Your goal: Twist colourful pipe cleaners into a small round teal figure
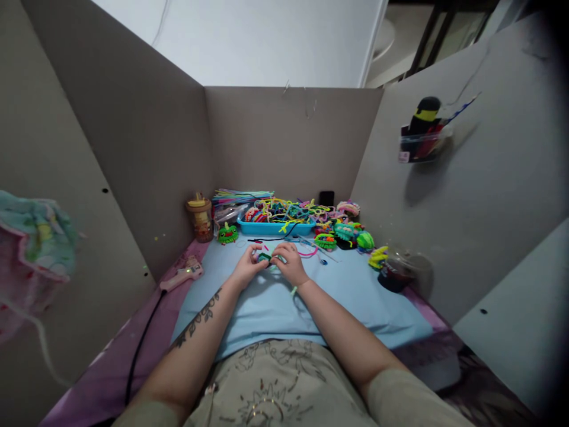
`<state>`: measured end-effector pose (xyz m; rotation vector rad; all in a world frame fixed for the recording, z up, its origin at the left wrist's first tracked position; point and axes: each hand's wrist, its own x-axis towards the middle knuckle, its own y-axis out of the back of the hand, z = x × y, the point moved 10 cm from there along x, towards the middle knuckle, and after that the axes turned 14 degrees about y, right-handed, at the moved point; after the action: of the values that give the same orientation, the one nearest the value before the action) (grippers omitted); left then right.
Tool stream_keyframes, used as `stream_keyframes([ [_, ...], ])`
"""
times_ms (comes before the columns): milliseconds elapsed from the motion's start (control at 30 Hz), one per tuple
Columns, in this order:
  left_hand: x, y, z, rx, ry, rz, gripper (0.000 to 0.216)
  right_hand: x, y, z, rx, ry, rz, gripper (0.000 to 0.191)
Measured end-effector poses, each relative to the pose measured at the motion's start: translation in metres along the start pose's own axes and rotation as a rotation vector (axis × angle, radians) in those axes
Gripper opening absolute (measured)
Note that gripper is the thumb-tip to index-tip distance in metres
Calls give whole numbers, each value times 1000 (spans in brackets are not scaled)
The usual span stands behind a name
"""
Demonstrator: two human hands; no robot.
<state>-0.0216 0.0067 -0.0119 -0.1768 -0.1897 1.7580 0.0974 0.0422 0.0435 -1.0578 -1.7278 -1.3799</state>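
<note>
Over the blue sheet, my left hand (249, 267) and my right hand (291, 264) meet with fingertips pinched. Between them is a small dark-green fuzzy piece (264, 258), apparently bent pipe cleaner; its exact shape is partly hidden by my fingers. Both hands are closed on it. A pale green strand (294, 290) shows below my right wrist. Just beyond my hands lie a pink pipe cleaner (309, 253) and thin tools (306, 242) whose kind is too small to tell.
A blue tray (275, 228) heaped with colourful pipe cleaners stands at the back. Left are a green fuzzy figure (228, 233), a lidded cup (200, 219) and a pink glue gun (182, 276) with a black cord. Right are several fuzzy pieces (365, 240) and a dark container (395, 276). Grey panels enclose the table.
</note>
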Motion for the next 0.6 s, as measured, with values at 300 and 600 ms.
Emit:
stream_keyframes([
  [300,-1,-1,2,17,-14,3,56,-1,4,1,36,-1,73,5],
  [600,-1,-1,2,45,-18,5,56,1,1,-1,41,35,28,5],
])
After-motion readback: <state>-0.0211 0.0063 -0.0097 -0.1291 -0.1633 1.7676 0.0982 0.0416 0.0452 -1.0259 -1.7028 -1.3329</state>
